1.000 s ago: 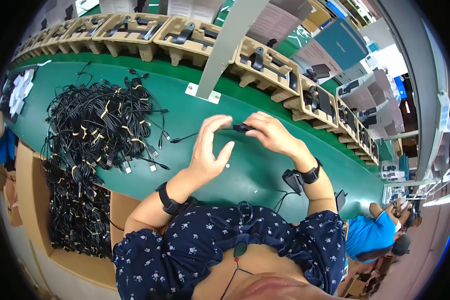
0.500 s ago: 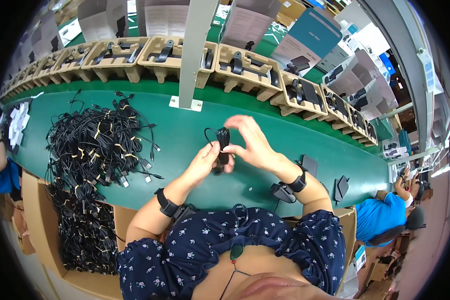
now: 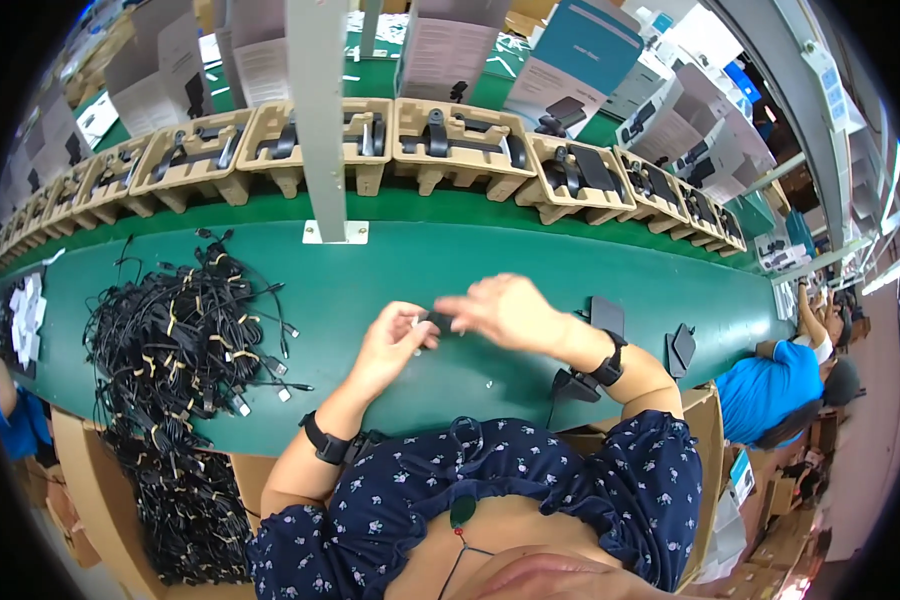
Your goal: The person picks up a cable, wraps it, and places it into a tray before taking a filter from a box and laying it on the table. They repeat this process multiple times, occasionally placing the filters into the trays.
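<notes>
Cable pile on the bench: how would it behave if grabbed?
The black cable pile is likely floppy: it lies in thin, curling loops. Lifting part may drag more along, since the loops overlap. The tan ties probably limit unravelling, cinching it in places.

Head-worn view, facing down; hands (image 3: 510, 312) near

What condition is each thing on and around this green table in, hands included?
Left hand: fingers curled around the small dark item.
Small dark item: held, mostly hidden, blurred.
Right hand: fingers extended beside that item; contact unclear.
Cable pile: heaped, bundles tied, some plugs sticking out.
Carton: open, filled with cable bundles.
Tan trays: uncovered, holding black parts.
Teal-and-white box: standing upright.
Wristbands: fastened.
</notes>
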`<state>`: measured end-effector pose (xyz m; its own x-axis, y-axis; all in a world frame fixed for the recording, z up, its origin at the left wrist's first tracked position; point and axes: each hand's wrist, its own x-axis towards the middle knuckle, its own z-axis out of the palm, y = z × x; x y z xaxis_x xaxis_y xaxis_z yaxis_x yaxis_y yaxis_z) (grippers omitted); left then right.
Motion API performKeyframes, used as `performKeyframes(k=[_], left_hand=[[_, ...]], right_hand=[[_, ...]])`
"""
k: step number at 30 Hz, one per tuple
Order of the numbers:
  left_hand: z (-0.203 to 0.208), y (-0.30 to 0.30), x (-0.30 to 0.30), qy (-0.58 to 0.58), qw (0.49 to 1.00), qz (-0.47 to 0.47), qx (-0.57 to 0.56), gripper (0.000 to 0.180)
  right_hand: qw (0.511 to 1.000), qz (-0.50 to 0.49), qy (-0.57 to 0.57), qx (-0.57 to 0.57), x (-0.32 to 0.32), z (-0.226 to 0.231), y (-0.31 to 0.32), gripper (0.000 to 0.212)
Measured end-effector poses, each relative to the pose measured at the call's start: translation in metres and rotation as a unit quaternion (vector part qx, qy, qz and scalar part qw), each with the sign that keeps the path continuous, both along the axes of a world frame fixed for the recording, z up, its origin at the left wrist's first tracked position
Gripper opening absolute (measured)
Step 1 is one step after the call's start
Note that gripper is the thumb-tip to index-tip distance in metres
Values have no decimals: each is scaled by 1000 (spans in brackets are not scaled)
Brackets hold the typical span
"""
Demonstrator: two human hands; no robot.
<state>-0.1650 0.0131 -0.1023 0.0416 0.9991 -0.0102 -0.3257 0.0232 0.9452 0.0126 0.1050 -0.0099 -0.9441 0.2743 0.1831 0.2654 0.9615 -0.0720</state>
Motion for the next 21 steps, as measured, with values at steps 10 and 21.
performKeyframes(k=[10,21], left_hand=[[-7,-2,-1,71,997,-15,-33,16],[-6,-6,-2,92,995,-33,-17,17]], right_hand=[[857,-464,206,93,76,53,138,31],[863,-489,26,123,52,17,225,37]])
